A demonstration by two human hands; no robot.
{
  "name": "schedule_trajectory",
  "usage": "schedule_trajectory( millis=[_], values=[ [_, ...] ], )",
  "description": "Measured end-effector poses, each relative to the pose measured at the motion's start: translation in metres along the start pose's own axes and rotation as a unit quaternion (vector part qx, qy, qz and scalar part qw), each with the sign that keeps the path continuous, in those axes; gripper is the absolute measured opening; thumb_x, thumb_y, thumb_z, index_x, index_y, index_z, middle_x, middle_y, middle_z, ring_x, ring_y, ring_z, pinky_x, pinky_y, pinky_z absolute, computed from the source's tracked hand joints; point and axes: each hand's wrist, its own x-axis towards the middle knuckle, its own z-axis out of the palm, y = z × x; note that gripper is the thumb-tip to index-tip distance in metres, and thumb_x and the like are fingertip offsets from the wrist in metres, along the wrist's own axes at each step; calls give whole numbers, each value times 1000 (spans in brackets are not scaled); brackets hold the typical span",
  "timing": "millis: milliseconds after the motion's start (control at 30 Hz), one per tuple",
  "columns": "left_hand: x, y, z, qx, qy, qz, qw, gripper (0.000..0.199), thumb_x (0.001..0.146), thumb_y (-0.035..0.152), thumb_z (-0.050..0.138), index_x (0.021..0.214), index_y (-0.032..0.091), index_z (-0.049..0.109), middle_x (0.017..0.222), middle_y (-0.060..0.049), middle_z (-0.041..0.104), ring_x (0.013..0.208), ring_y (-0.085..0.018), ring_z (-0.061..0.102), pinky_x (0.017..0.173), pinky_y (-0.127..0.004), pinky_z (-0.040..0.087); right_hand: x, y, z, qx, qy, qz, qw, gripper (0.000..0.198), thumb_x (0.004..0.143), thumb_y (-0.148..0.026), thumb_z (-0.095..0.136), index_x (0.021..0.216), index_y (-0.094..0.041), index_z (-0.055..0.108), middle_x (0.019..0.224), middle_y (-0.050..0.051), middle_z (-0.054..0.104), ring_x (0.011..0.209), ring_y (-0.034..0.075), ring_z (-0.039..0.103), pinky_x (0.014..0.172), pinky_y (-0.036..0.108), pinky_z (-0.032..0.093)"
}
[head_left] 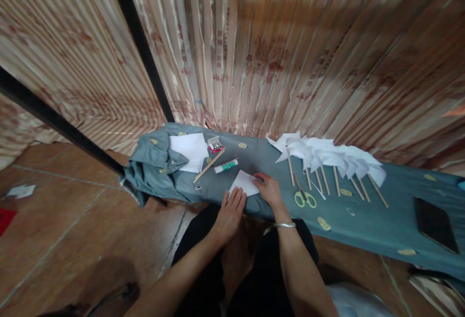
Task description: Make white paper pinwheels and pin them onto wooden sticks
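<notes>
Head view: the small white paper [244, 182] lies at the near edge of the worktop [392, 229], left of its middle, between my two hands. My left hand [230, 214] is spread palm-down on the paper's near-left side, fingers extended and grasping nothing, which I take as a way to stop it sliding. My right hand [269, 191] has its fingers bent at the right corner; whether they pinch it or only press, I cannot tell.

Just beyond the paper, the glue stick [225, 166] sits within easy reach, with the wooden sticks [209, 166], a small box [215, 145] and white sheets [191, 150] toward the left end. Right of my hand, the scissors [302, 190] point their handles to the near edge, probably for a quick grab. Paper pinwheels [329, 154] overlap along the far edge, seemingly lined up to save room, and a dark flat device [436, 225] lies near the right end.

My left hand overhangs the near edge; sideways, the scissors limit my right hand sooner.
</notes>
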Motion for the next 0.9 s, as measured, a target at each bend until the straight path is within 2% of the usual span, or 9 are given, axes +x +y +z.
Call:
schedule_trajectory(
  millis=[267,533,633,767,900],
  values=[
    [0,0,0,4,-12,1,1000,63,85,10,40,147,6,32,155,-21,33,148,-31,21,117,-53,22,-2,0,2,-20,0,-16,1000,23,88,-22,54,104,-20,70,104,8,76,96,23,70,86,33,51],
    [3,3,-10,25,-44,0,999,58,88,11,36,145,2,35,155,-21,33,146,-34,24,117,-52,23,-6,-4,2,-47,11,-42,998,30,90,-21,50,113,-12,67,115,16,71,108,27,64,100,40,44],
    [3,3,-11,23,-46,1,999,57,89,11,35,146,2,34,155,-22,32,146,-35,22,117,-53,23,-13,-4,6,-87,49,-63,993,34,91,-24,49,119,-11,63,122,18,67,114,29,58,100,45,41],
    [3,3,-12,18,-51,5,999,60,88,13,38,147,3,32,155,-24,29,147,-33,20,117,-54,21,-29,-4,15,-133,96,-100,981,47,92,-34,49,132,-10,53,139,22,53,126,31,48,103,48,36],
    [5,5,-15,16,-72,-2,997,61,88,14,38,148,1,31,156,-24,28,147,-34,20,118,-53,20,-44,-5,21,-180,112,-102,972,57,93,-41,45,139,-7,44,147,26,42,140,33,32,110,54,24]
  ],
)
